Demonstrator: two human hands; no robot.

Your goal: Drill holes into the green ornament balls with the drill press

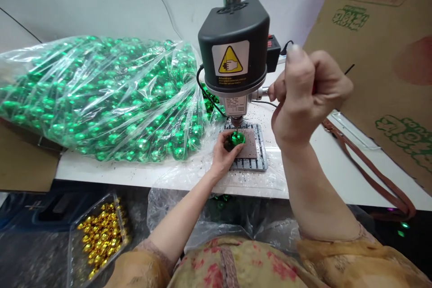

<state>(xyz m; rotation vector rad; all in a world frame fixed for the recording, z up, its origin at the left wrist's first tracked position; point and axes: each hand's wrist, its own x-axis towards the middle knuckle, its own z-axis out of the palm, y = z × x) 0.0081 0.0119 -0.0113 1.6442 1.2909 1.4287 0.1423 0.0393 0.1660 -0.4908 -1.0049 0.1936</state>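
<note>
Step (judged): drilling | Green bead (239, 138): directly beneath drill press (234, 40), left hand (225, 150) pinching it, thumb against fingers | Right hand (308, 94): right of drill press, fingers curled around lever (263, 92) | Next: likely calls for steady bead.

A white desk (101, 174) runs across the view, its front edge lying beyond the person's lap. On its left rests a big clear bag (111, 99) bulging with shiny green faceted balls. Near the middle stands a drill press (232, 45) on a slotted metal base (262, 162), with dark specks (249, 119) strewn around it. Clear plastic (189, 180) drapes over the front edge. A brown strap (366, 168) (leather, by its look) trails across the right side.
</note>
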